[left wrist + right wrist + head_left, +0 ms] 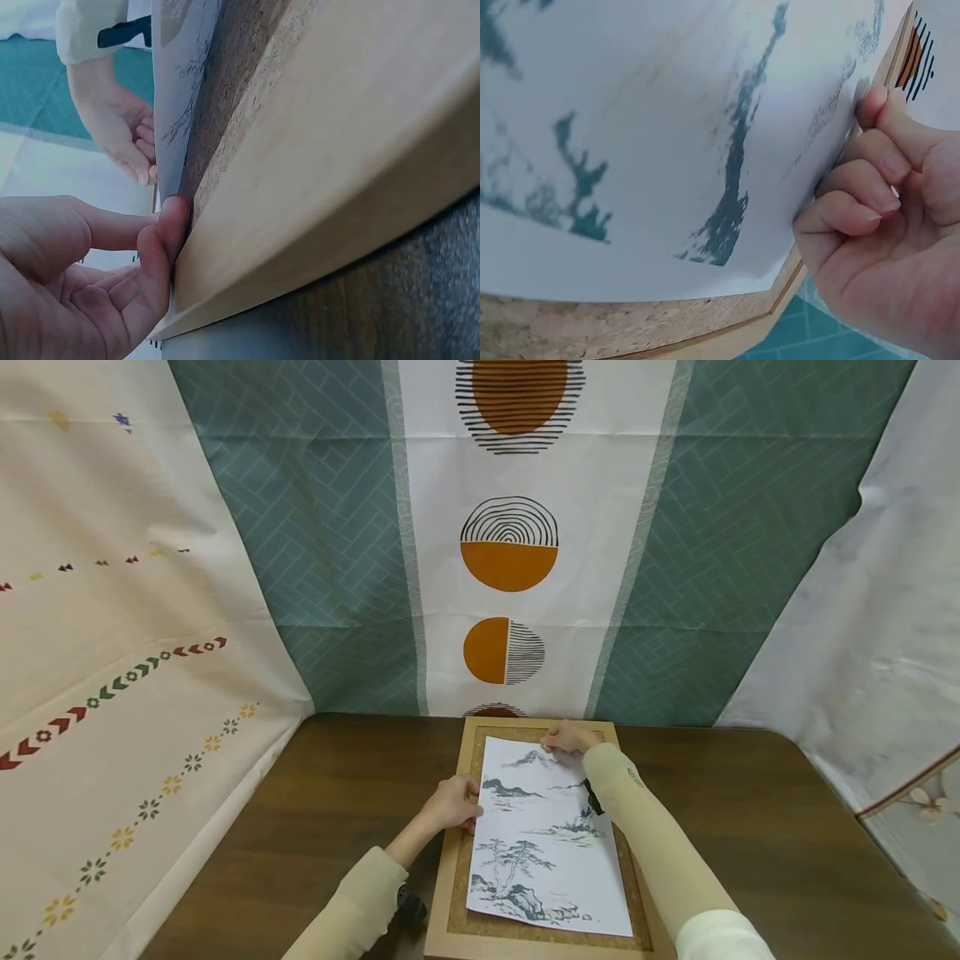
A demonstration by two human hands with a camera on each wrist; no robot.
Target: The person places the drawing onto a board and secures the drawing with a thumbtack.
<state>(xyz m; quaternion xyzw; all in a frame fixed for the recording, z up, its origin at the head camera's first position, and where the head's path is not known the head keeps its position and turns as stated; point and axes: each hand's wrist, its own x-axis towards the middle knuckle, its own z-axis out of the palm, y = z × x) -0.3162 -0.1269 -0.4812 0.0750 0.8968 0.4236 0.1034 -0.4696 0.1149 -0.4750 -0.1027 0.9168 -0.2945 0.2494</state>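
Note:
A white sheet of paper [551, 852] printed with an ink landscape of mountains, rocks and trees lies over a cork board [459, 910] with a pale wooden frame. At the sheet's left edge, my left hand [452, 802] pinches the paper between thumb and finger, above the frame's left side; the left wrist view shows its fingertips [174, 214] right at that edge. My right hand [572, 739] pinches the paper's top edge, and in the right wrist view its other fingers [855, 187] are curled. Whether something small is also between those fingertips cannot be seen.
The board rests on a dark brown wooden table [352, 777], its far end near the back edge. Behind hangs a green and white cloth [337, 527] with orange circles. A cream patterned cloth [150, 710] drapes at the left, a white one [885, 610] at the right.

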